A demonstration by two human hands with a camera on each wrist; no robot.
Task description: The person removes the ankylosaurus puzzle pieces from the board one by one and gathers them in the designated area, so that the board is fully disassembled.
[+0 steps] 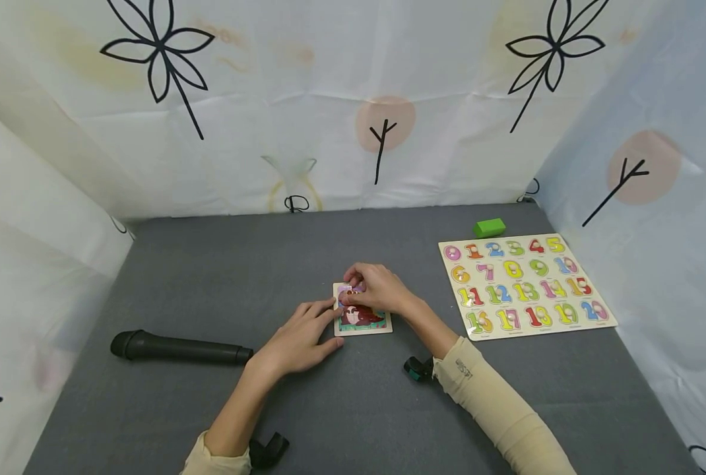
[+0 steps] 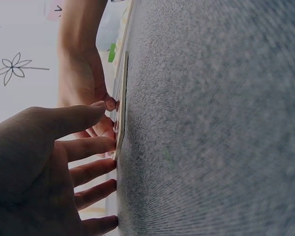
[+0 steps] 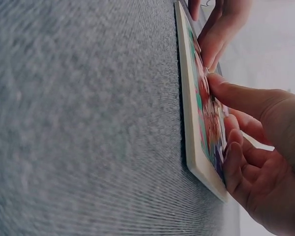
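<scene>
In the head view, a small picture puzzle (image 1: 361,321) lies flat on the grey table (image 1: 240,264). The left hand (image 1: 301,336) is at the puzzle's left side, fingers spread, a fingertip touching its edge. The right hand (image 1: 377,288) reaches over the puzzle from the right, thumb and bent fingers on its upper part; whether they pinch a piece, I cannot tell. Left of the puzzle lies a black microphone (image 1: 181,348); to its right is a number board (image 1: 522,280), and beyond it, also rightward, a green block (image 1: 489,227).

In the left wrist view, the left fingers reach out separately, tips at the puzzle's edge and beside it.

In the right wrist view, the right thumb touches the puzzle's face, the other fingers curl over it, and left fingertips sit close to that thumb.
</scene>
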